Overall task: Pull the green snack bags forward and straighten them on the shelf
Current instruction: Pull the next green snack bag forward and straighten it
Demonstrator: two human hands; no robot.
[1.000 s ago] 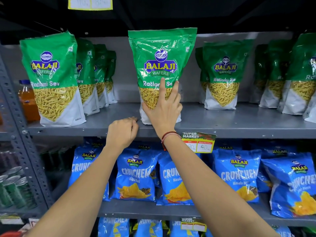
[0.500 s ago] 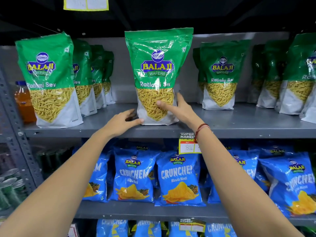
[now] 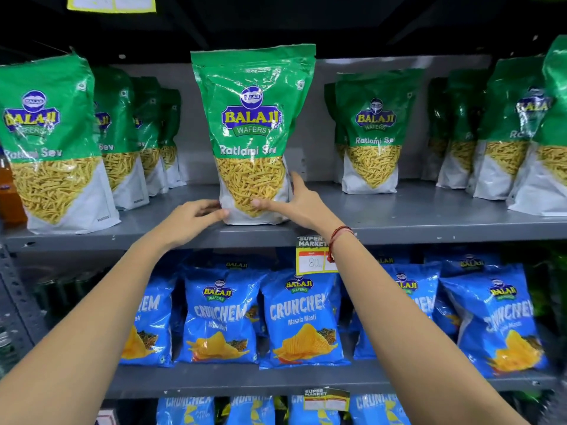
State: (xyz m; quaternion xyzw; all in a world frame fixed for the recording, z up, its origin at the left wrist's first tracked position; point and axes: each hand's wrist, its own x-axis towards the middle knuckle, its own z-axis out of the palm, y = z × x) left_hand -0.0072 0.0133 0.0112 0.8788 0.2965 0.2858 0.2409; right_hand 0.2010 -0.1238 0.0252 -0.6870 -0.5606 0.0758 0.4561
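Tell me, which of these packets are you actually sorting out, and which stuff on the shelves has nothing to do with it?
Part of the job:
- middle green bag, held at its base by the left hand and right hand
- green bags set further back
- top shelf

Just there:
- blue Crunchem bags
- price tag
- orange bottle

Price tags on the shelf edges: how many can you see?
2. One price tag hangs from the top shelf edge, partly behind the right wrist. The other tag sits on the lower shelf edge. More may lie out of frame.
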